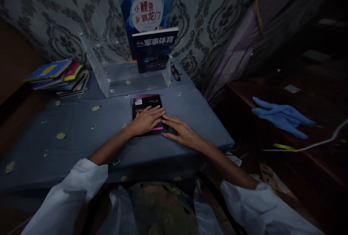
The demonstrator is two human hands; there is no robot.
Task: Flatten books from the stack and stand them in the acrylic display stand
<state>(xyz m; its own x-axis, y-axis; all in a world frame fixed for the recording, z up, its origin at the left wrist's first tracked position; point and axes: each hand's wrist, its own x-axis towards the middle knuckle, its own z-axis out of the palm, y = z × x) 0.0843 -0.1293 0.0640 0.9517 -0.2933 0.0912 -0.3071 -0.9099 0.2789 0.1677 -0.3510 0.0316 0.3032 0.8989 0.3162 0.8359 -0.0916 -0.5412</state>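
Note:
A dark book [150,101] with a barcode label and a pink strip lies flat near the table's front edge. My left hand [147,120] rests flat on it, fingers stretched toward the right. At the book's right side is my right hand [181,130], its fingers extended and apart, the fingertips close to those of my left hand. Behind the book stands a clear acrylic rack [122,89]. A dark blue book [154,52] stands in the rack's right part, in front of a taller blue book [148,6] with a white circle on its cover.
The table [108,119] has a blue-grey patterned cloth. A pile of books [62,77] lies at its back left. Dark glasses [175,72] lie right of the rack. On a dark surface at the right is a blue glove [282,115] near a pale cable [320,145].

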